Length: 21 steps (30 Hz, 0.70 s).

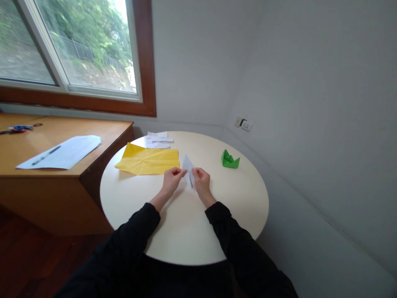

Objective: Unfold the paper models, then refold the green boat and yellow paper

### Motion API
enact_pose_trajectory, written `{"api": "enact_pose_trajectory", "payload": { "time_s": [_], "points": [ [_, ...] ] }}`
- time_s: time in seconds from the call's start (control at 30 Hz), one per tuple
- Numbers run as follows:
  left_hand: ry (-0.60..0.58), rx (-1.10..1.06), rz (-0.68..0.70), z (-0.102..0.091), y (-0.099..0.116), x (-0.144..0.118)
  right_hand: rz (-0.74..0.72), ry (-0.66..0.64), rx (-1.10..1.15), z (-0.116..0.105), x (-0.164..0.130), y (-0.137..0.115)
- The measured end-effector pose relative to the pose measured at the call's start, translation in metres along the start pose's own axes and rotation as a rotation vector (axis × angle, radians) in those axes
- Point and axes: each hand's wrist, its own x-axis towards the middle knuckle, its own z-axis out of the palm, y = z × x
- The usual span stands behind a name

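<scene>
Above round table [186, 231], left hand [171, 179] and right hand [201, 182], each grip pinching folded white paper [188, 167].

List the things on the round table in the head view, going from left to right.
Yellow sheet → left hand → white folded paper, held by both hands → right hand → green paper boat.

On the round cream table [217, 231] there are three kinds of paper: one small white folded paper piece [188, 169], one large creased yellow paper sheet [149, 160], one green folded paper figure [230, 159]. Some white paper scraps [159, 139] lie behind; their number I cannot tell.

On the wooden desk [102, 136]: one white sheet [62, 153], one dark pen [46, 155].
</scene>
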Motion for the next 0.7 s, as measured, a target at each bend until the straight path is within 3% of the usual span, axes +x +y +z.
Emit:
{"api": "enact_pose_trajectory", "payload": {
  "time_s": [0.7],
  "points": [
    [0.021,-0.112,-0.017,0.0003,-0.0027,0.0031,0.058,-0.028,0.103,-0.0016,0.0022,0.0024]
  ]
}}
